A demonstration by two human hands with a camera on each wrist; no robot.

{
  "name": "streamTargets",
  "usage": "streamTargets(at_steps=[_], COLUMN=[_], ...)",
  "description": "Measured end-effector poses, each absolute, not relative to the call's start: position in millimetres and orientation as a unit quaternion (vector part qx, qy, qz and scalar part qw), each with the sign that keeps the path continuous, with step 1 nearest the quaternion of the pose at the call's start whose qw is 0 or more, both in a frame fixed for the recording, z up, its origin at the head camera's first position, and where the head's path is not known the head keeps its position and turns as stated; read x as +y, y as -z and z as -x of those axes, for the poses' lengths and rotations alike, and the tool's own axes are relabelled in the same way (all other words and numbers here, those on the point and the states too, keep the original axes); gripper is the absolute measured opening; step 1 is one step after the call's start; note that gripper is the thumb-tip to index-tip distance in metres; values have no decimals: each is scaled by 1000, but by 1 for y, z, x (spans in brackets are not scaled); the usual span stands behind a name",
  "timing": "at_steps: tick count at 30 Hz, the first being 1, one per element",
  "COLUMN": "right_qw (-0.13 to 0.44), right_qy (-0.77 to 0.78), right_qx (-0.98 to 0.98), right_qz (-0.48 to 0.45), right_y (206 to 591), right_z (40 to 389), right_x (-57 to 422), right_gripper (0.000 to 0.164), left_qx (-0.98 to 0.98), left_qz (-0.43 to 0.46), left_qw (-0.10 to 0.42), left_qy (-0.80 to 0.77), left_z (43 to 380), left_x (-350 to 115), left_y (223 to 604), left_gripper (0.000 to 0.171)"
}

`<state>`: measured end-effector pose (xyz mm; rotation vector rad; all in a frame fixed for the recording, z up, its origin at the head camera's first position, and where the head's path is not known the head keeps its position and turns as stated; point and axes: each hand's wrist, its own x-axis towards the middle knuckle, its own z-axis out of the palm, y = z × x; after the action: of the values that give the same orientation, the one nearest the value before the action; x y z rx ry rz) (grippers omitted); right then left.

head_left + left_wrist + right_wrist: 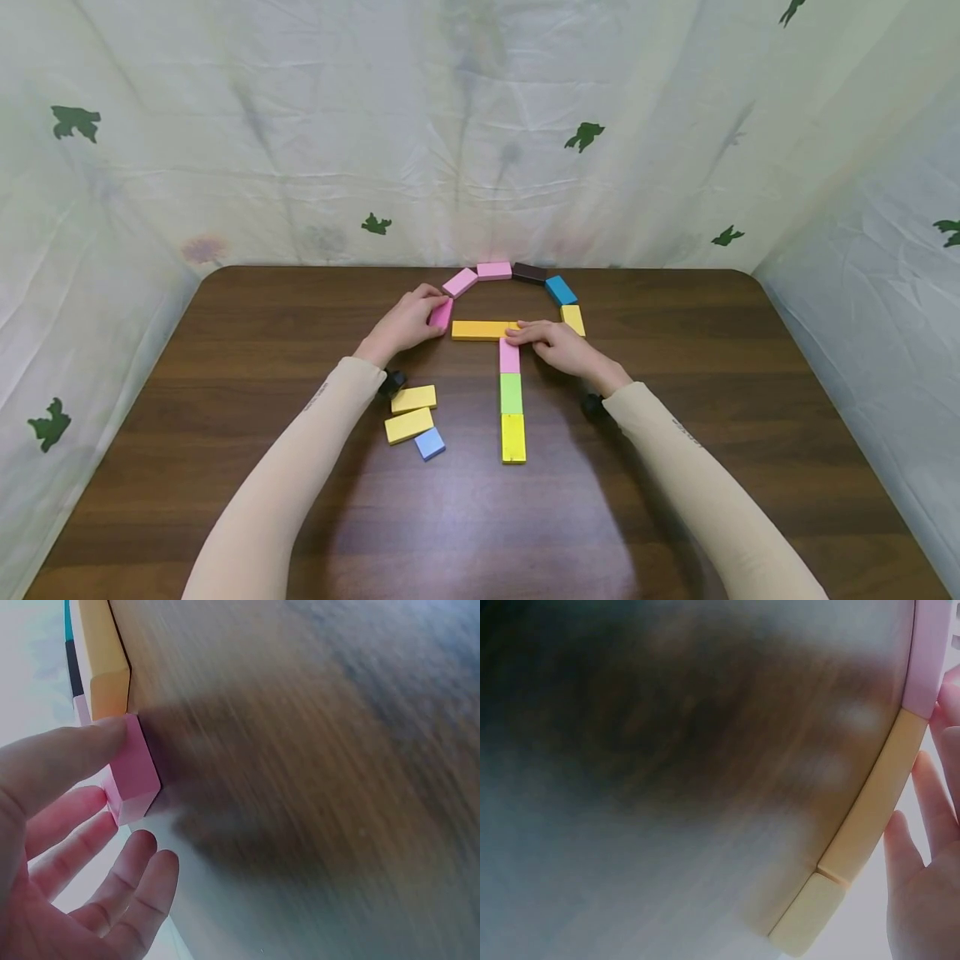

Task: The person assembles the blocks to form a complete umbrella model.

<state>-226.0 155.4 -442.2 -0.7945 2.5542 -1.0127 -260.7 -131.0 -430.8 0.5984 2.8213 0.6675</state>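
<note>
At the left end of a curve of blocks, my left hand [405, 321] pinches a bright pink block [139, 761] between thumb and fingers; the block rests on the table. My right hand [566, 346] lies with extended fingers touching the right part of an orange-yellow row [477, 331], partly hiding it. Below that row run a light pink block [509, 356], a green block [511, 393] and a bright yellow block [513, 438] in a straight line. The curve continues through a pink block [460, 282], another pink block [494, 271], a black block [529, 272], a blue block [561, 290] and a yellow block [572, 319].
Left of the straight line lie a yellow block [413, 399], a second yellow block [409, 426] and a small light blue block [431, 444], beside the left forearm. The brown wooden table [675, 333] meets a pale curtain [480, 150] at its far edge.
</note>
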Motion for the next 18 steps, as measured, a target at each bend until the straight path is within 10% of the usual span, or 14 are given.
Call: streamTargets(at_steps=[18], right_qw=[146], right_qy=[351], right_qx=[888], right_qz=[260], right_y=[440], right_z=[224], right_x=[154], right_gripper=[42], left_qx=[941], left_qz=[-213], left_qw=[99], left_qy=[-243], left_z=[263], left_x=[-127], left_y=[431], left_gripper=[58])
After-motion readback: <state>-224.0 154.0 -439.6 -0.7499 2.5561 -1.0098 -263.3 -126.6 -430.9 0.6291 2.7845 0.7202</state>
